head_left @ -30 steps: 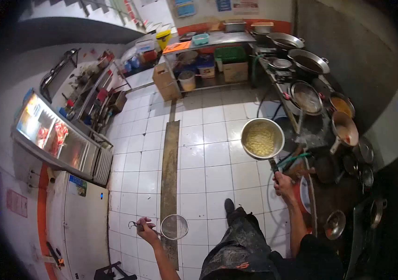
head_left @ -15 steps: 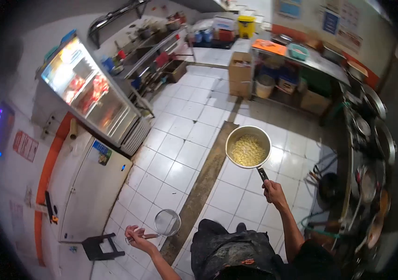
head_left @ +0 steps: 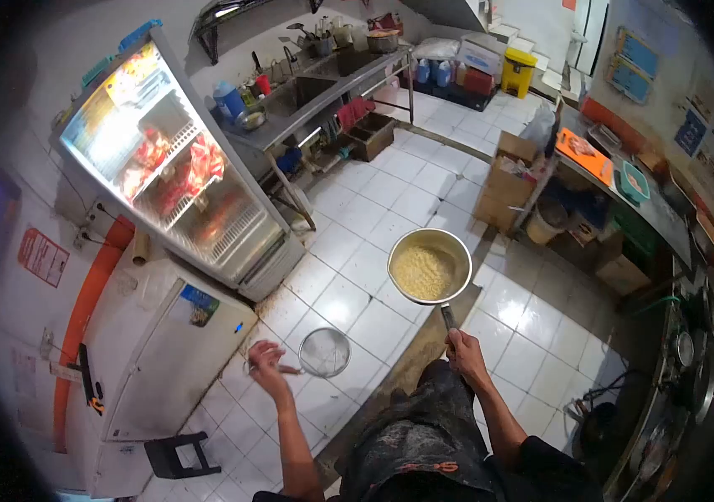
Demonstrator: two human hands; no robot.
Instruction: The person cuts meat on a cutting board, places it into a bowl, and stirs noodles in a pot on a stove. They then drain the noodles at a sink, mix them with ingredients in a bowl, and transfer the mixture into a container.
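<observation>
My right hand [head_left: 465, 356] is wrapped round the dark handle of a saucepan [head_left: 399, 280], held out in front of me over the floor. Inside the pan lie many small pale-yellow pieces [head_left: 426, 272], too small to name. To the left, my left hand [head_left: 270, 368] has its fingers closed about the handle of a round mesh strainer [head_left: 324, 352]. The strainer's bowl points right, apart from the pan, and the tiles show through its mesh.
A lit glass-door fridge [head_left: 181, 167] and a white chest freezer [head_left: 173, 360] stand left, with a black stool [head_left: 181, 456] below. A steel sink counter [head_left: 323, 84] is behind. At right are a cardboard box [head_left: 503, 197], a worktable with an orange board [head_left: 583, 156], and several pans [head_left: 704, 376].
My view has turned left toward the fridge and sink. The saucepan has shifted slightly left in view; the strainer and my left hand appear higher. Both hands keep their hold.
</observation>
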